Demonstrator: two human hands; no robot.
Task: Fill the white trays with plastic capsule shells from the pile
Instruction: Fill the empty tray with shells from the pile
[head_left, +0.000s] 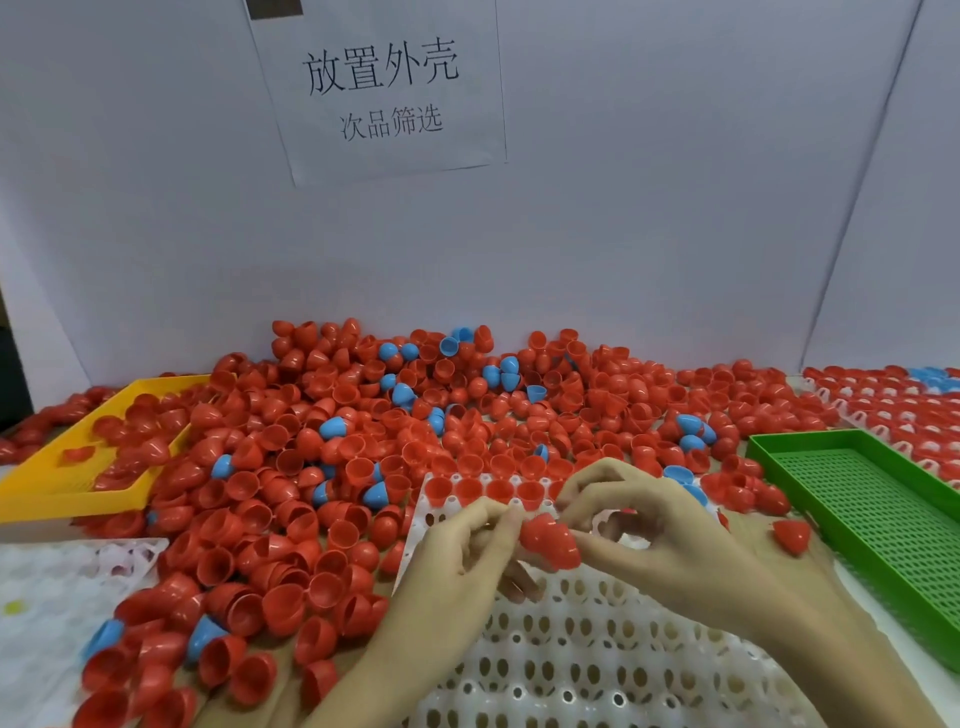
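Spanning the middle of the frame from left edge to right edge, the pile of capsule shells (415, 441) covers the bench; most shells are red, a few are blue. A white tray (597, 654) lies at lower centre, its far edge against the pile. Four red shells sit in the tray's far row (483, 489); the pockets nearer the camera show bare. A green perforated tray (883, 525) lies at the right edge, beside the white tray. A yellow tray (67, 483) lies at the left, partly buried by the pile and holding several red shells. A second white tray (52, 608) sits at lower left. Filled trays (893, 410) appear at far right, blurred. A paper sign (384, 93) hangs on the wall at upper centre.

Both hands meet over the white tray's far end. The left hand (462, 551) and right hand (649, 530) pinch one red shell piece (550, 540) between them, fingers curled onto it from either side; it may be two nested shells, but motion blur prevents confirmation.
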